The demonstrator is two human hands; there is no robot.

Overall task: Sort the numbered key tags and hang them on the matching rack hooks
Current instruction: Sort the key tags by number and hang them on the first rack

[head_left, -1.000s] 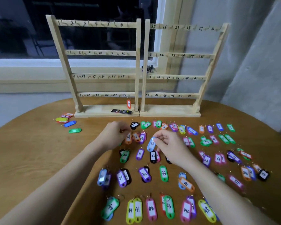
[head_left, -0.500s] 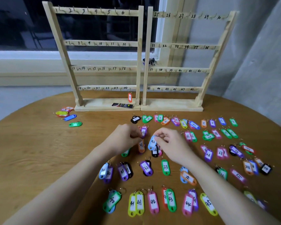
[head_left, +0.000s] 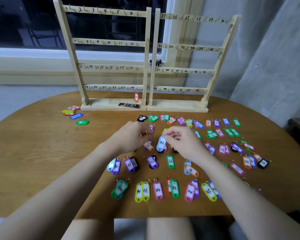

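Two wooden racks with numbered hooks stand at the table's far side: the left rack (head_left: 109,42) and the right rack (head_left: 189,47). One orange tag (head_left: 136,97) hangs at the left rack's bottom right hook. Many coloured numbered key tags lie in rows on the table. My right hand (head_left: 182,141) pinches the ring of a light blue tag marked 42 (head_left: 161,143), which dangles just above the table. My left hand (head_left: 132,135) is closed with a small metal ring between its fingertips, above an orange tag (head_left: 148,146).
A small pile of unlabelled tags (head_left: 74,113) lies at the far left of the round wooden table (head_left: 33,153). A dark flat packet (head_left: 128,105) rests on the left rack's base. A window and wall stand behind the racks.
Both hands have drawn slightly closer to me. The blue tag 42 stays pinched in my right hand. My view has tilted, so the racks look higher and larger.
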